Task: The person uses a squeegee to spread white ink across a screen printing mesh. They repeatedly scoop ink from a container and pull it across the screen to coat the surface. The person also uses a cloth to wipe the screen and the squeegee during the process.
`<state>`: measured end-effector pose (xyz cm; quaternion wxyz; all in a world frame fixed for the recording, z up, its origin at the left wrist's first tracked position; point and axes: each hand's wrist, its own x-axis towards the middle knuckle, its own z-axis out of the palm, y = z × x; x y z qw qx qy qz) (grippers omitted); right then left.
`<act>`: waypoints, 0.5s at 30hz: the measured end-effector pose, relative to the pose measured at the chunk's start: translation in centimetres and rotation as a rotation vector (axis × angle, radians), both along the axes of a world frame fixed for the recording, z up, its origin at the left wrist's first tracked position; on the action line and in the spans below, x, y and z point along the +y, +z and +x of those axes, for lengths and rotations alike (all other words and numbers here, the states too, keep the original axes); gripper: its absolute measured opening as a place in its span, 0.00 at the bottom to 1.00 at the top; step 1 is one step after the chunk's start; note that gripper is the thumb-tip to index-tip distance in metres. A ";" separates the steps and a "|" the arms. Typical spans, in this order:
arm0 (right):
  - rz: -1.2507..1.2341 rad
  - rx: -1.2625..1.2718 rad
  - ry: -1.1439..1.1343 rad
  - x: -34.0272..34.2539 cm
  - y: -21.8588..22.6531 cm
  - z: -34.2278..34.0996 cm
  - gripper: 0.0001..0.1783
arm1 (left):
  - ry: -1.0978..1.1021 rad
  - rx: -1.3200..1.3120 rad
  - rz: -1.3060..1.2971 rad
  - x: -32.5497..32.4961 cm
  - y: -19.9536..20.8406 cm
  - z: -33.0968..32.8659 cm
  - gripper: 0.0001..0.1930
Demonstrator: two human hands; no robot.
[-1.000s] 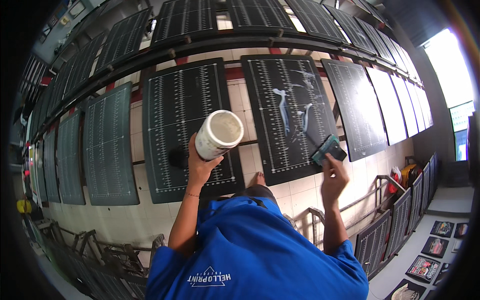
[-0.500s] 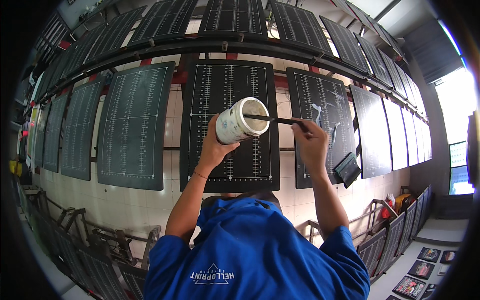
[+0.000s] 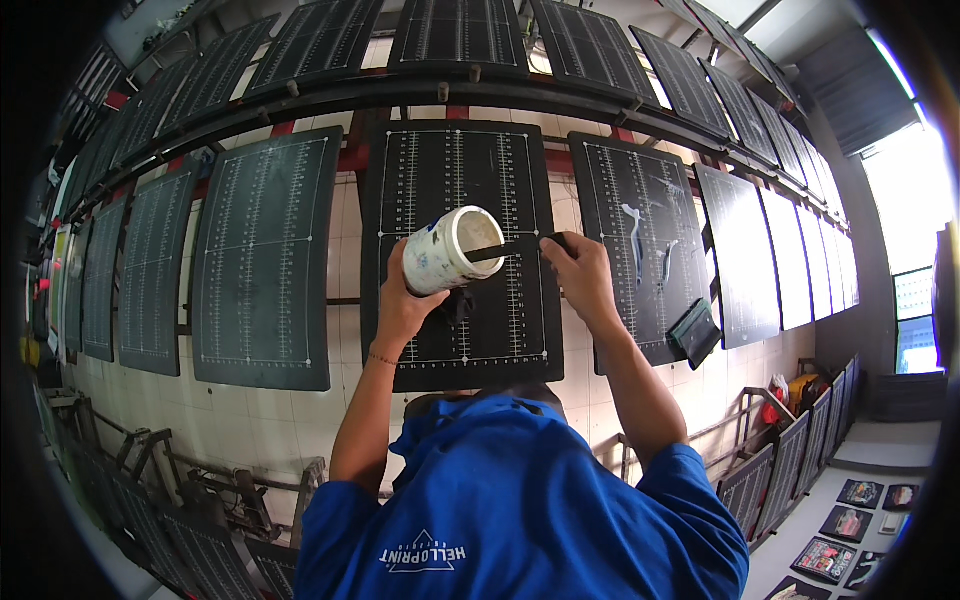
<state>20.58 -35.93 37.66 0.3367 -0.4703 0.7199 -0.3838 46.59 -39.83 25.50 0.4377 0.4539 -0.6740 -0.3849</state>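
My left hand (image 3: 402, 303) is wrapped around a white plastic jar (image 3: 428, 258) with blue and dark stains. The jar is tilted, its open mouth turned toward the right, and pale material shows inside. In my right hand (image 3: 582, 277) is the end of a flat black spatula (image 3: 487, 254), whose other end reaches into the jar's mouth. Both hands are held above a black printing pallet (image 3: 500, 345) marked with white scales. A small black item (image 3: 457, 306) shows just below the jar; what it is I cannot make out.
More black pallets stand left (image 3: 262, 260) and right (image 3: 610, 180). The right one bears pale smears (image 3: 634, 235) and a dark squeegee-like block (image 3: 694, 332) at its near edge. A dark rail (image 3: 560, 97) crosses behind. Printed pieces (image 3: 822, 558) lie at lower right.
The jar and my left hand have moved slightly left and down. My right hand has moved left, nearer the jar, with the spatula still in its mouth.
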 end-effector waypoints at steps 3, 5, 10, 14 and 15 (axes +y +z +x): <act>-0.013 -0.342 -0.129 0.0 -2.3 -1.4 0.13 | 0.050 -0.011 -0.006 -0.1 -0.5 0.4 0.50; -0.022 -0.514 -0.199 -0.3 -3.1 -1.7 0.12 | 0.094 -0.011 0.001 -0.2 -0.9 1.1 0.50; 0.063 -0.808 -0.316 -2.6 -6.7 -2.9 0.07 | 0.173 0.071 0.044 -1.3 -3.3 3.7 0.48; 0.115 -0.929 -0.360 -5.4 -13.0 -4.4 0.07 | 0.258 0.110 0.068 -2.8 -4.6 6.6 0.48; 0.127 -0.937 -0.372 -6.0 -14.7 -4.9 0.07 | 0.275 0.135 0.077 -3.2 -5.0 7.3 0.49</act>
